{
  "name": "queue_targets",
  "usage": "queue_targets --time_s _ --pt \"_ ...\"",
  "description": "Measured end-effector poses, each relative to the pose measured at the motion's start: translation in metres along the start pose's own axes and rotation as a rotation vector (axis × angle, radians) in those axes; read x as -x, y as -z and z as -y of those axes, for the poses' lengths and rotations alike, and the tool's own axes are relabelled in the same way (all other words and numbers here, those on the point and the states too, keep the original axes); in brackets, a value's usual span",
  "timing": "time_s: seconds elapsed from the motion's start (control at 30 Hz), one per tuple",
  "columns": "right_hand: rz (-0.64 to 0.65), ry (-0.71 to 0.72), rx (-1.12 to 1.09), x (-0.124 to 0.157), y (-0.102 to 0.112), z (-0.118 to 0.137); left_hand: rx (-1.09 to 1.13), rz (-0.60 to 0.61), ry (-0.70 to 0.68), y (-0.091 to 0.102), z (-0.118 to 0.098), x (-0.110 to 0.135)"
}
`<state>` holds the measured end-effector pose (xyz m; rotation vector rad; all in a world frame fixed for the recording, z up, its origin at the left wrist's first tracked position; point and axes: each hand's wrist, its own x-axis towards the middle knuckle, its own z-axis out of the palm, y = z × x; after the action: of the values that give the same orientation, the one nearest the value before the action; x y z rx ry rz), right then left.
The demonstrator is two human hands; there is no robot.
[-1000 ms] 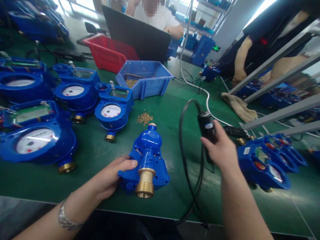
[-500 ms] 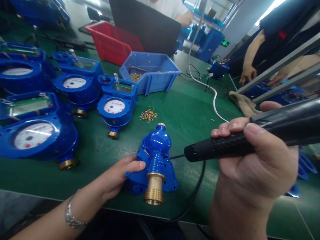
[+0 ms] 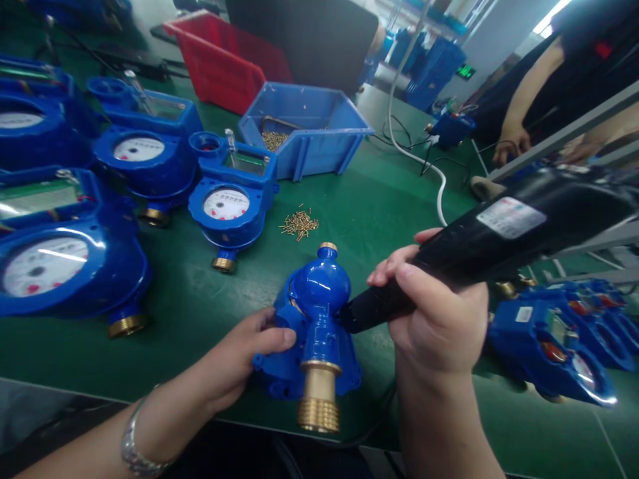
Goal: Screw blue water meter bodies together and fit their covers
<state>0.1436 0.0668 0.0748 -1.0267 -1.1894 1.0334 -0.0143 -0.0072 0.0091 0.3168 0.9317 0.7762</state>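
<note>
A blue water meter point(image 3: 312, 319) lies face down near the front edge of the green table point(image 3: 369, 213), its brass threaded end point(image 3: 318, 399) pointing toward me. My left hand point(image 3: 239, 359) grips the meter's left side, thumb on top. My right hand point(image 3: 439, 313) is wrapped round a black electric screwdriver point(image 3: 494, 239), whose tip touches the right side of the meter's body. A small pile of brass screws point(image 3: 299, 223) lies just beyond the meter.
Finished blue meters with dials point(image 3: 227, 206) stand at the left, and more meters point(image 3: 554, 339) lie at the right. A blue bin point(image 3: 319, 143) holding screws and a red bin point(image 3: 219, 63) stand behind. Other people's arms point(image 3: 514, 126) are at the far right.
My right hand picked up the screwdriver from the right, lifted it and brought its tip down against the meter. My left hand stayed on the meter.
</note>
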Motion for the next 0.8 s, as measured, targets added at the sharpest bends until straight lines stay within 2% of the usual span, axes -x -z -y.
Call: queue_targets --time_s 0.4,0.57,0.7,0.8 --pt "-0.076 -0.03 -0.011 0.006 0.005 -0.007 0.061 -0.025 0.017 -0.001 0.007 -0.004" --pt "-0.075 -0.008 -0.033 0.006 0.006 -0.01 -0.006 -0.028 0.005 -0.002 0.003 -0.002" --pt "-0.111 0.009 -0.043 0.006 0.005 -0.012 -0.075 0.032 0.003 0.0 0.001 -0.003" --pt "-0.065 0.001 -0.098 0.004 0.006 -0.011 -0.106 0.036 -0.008 0.002 0.002 -0.004"
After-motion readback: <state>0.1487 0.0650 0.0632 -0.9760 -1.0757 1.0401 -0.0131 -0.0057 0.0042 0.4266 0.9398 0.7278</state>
